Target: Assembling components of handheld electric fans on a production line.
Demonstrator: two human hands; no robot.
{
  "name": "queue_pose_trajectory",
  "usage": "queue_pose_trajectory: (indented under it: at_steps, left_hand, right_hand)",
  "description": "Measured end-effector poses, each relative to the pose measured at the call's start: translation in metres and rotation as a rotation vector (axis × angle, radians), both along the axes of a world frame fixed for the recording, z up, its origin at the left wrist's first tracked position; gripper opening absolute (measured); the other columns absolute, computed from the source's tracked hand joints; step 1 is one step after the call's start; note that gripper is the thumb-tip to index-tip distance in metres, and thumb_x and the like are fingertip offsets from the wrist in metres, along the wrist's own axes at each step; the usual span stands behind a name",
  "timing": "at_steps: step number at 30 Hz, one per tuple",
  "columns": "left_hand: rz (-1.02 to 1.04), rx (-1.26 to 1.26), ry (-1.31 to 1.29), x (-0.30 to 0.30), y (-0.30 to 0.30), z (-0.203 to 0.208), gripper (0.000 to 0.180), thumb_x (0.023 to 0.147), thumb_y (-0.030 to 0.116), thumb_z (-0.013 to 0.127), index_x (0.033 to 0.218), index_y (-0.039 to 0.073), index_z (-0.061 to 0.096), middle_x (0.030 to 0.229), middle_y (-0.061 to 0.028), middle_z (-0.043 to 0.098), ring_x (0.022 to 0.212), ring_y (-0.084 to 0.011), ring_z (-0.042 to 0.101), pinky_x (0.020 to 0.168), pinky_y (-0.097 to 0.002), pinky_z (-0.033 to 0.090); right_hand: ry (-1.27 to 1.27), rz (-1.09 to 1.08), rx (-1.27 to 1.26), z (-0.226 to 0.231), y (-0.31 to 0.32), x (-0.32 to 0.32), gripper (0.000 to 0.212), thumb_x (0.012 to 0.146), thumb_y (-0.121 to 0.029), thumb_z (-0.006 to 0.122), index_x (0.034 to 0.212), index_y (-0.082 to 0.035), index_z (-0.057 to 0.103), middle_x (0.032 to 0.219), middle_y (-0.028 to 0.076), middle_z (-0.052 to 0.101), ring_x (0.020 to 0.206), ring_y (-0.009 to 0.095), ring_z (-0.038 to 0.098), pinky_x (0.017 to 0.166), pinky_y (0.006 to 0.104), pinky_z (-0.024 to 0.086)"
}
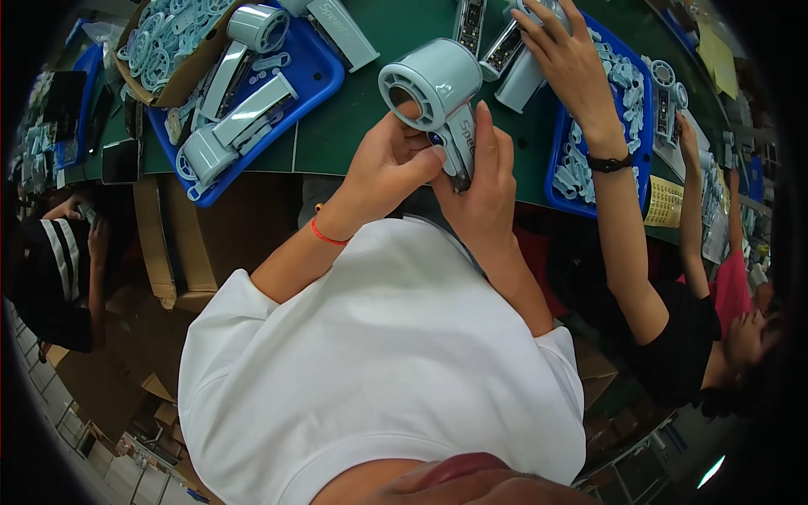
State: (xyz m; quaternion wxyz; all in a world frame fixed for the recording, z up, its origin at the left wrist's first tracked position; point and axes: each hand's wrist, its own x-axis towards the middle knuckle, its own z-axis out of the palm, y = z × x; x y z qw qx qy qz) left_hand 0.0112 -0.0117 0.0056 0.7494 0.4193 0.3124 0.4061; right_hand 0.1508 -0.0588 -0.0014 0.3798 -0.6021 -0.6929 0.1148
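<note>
Between my hands, over the near edge of the green table, is a light-blue handheld fan (438,80). Its round barrel head points up and its handle down toward me. My left hand (396,160) grips it below the head, the thumb pressed on the handle near a small dark part. Around the handle's right side and lower end closes my right hand (484,172), its fingers pointing upward. Some of the fingers behind the fan are hidden.
A blue tray (324,88) with fan housings and a cardboard box (189,80) of small blue parts stands at left. At right, a co-worker's hand (555,46) handles another fan above a second blue tray (560,181). Further fan bodies (341,34) lie at the back.
</note>
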Motion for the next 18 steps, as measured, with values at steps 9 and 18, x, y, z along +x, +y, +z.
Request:
queue_pose_trajectory:
  at_steps: [9,18]
  left_hand:
    - [-0.03,-0.043,-0.066,0.002,-0.004,-0.018,0.055,0.078,-0.001,0.054,0.128,-0.004,0.033,0.113,-0.0139,0.052,0.102,-0.0193,0.056,0.088,-0.0323,0.047]
    - [-0.008,-0.053,-0.054,0.001,-0.001,-0.025,0.052,0.078,-0.001,0.053,0.127,-0.004,0.035,0.111,-0.0126,0.053,0.1,-0.0179,0.057,0.086,-0.0322,0.048]
  right_hand:
    - [-0.047,0.008,-0.019,-0.009,-0.003,-0.002,0.076,0.073,-0.013,0.069,0.136,0.004,0.03,0.11,0.018,0.045,0.082,0.031,0.06,0.06,0.0368,0.052]
    - [-0.02,0.012,-0.063,-0.014,0.0,-0.003,0.075,0.073,-0.013,0.069,0.136,0.003,0.03,0.111,0.019,0.045,0.083,0.033,0.059,0.062,0.0375,0.052]
